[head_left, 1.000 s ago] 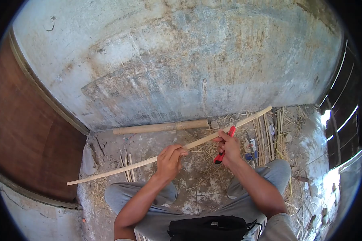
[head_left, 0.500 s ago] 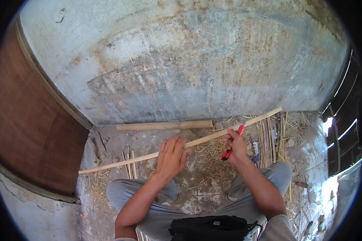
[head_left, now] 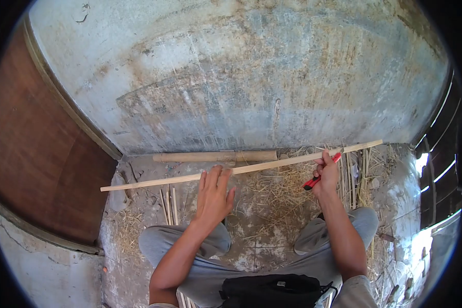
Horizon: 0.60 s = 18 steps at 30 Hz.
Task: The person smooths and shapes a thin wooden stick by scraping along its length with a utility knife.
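A long, pale bamboo strip [head_left: 272, 164] stretches across the view, its right end higher than its left. My right hand [head_left: 327, 174] is closed round a red and black utility knife [head_left: 313, 182], with thumb and finger against the strip near its right part. The knife's red end lies at the strip. Left of the middle, my left hand [head_left: 214, 197] has its fingers spread, their tips touching the strip from above. Whether the left thumb touches anything is not visible; it points up beside the strip.
A bamboo pole [head_left: 205, 157] lies along the foot of the stained wall [head_left: 231, 77]. Thin sticks [head_left: 168, 205] are at the left, more lie at the right among straw [head_left: 277, 200]. A brown door [head_left: 51, 143] stands left. A black bag [head_left: 272, 291] rests at my lap.
The strip has shifted right and become more level, its left end rising. My right hand has moved right with the knife. My left hand's fingers have straightened and spread.
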{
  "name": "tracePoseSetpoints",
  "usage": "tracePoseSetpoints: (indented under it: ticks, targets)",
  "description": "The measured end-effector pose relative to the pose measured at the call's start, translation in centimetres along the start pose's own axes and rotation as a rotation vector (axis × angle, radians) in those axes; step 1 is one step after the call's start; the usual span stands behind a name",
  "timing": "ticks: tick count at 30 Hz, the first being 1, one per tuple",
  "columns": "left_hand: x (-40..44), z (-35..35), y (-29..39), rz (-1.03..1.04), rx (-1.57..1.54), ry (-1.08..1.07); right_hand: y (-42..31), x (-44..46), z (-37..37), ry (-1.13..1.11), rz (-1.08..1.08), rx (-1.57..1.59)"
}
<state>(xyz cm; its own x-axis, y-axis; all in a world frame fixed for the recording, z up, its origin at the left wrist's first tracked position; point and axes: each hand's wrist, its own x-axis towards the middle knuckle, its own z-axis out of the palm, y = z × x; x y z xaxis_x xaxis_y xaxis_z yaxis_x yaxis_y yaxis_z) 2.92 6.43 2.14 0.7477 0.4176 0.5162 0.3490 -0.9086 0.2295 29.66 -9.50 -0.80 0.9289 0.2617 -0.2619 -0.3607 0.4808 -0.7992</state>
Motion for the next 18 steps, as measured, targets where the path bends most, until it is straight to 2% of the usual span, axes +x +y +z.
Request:
tracePoseSetpoints:
  ticks: [7, 10, 12, 15, 18]
  targets:
    - [0.5, -2.1, -0.9, 0.019, 0.146, 0.05, -0.6, -0.2, 0.0, 0.042, -0.032, 0.032]
    - [0.8, -3.7, -1.7, -0.041, 0.225, 0.068, -1.0, -0.2, 0.0, 0.054, -0.026, 0.028]
    - [0.9, -4.9, -2.0, -0.163, 0.27, -0.003, -1.0, -0.1, -0.1, 0.067, -0.018, 0.029]
    - [0.5, -5.9, -3.0, -0.194, 0.318, -0.089, -1.4, 0.1, -0.1, 0.061, -0.016, 0.043]
    - [0.5, -6.7, -3.6, -0.227, 0.366, -0.028, -2.0, 0.2, 0.0, 0.082, -0.04, 0.08]
